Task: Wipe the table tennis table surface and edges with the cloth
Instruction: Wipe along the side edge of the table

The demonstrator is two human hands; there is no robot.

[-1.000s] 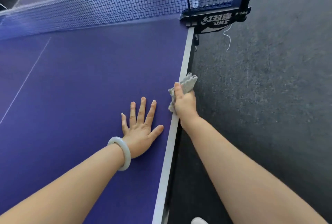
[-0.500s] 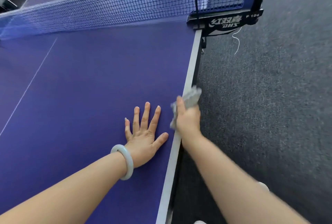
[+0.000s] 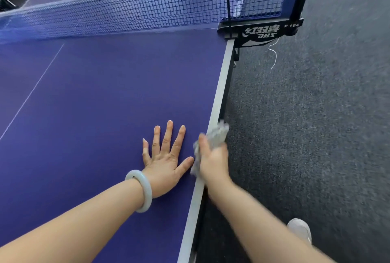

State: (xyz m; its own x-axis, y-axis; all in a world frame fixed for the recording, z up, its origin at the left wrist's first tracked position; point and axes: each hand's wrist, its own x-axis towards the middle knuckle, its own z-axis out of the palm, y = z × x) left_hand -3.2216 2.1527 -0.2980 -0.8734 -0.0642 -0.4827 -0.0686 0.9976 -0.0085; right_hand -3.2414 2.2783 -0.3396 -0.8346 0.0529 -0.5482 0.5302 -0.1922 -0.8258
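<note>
- Head view: a dark blue-purple table tennis table [image 3: 105, 104] fills the left and centre. Its pale grey edge strip [image 3: 223, 77] runs from 6 o'clock up toward 1 o'clock.
- The right hand [image 3: 213, 163] sits on that edge strip toward 5 o'clock of centre. Its fingers are clamped on a crumpled pale grey cloth [image 3: 218, 134], with the thumb on top and the rest hidden over the side.
- The cloth is bunched and blurred, lying on the edge strip and poking out past the hand toward the net.
- The left hand [image 3: 166, 161] lies flat on the table at 9 o'clock of the right hand. Its fingers [image 3: 168, 134] are straight, spread apart and hold nothing.
- A pale greenish-white stone bangle [image 3: 143, 191] circles the left wrist.
- A dark blue mesh net [image 3: 147, 7] crosses at 12 o'clock. At 1 o'clock sits its black clamp with white DHS lettering [image 3: 259, 30], and a thin white string [image 3: 273, 56] hangs below it.
- Dark grey carpet floor [image 3: 316, 136] fills 3 o'clock, and a white shoe [image 3: 299, 230] shows at 5 o'clock.
</note>
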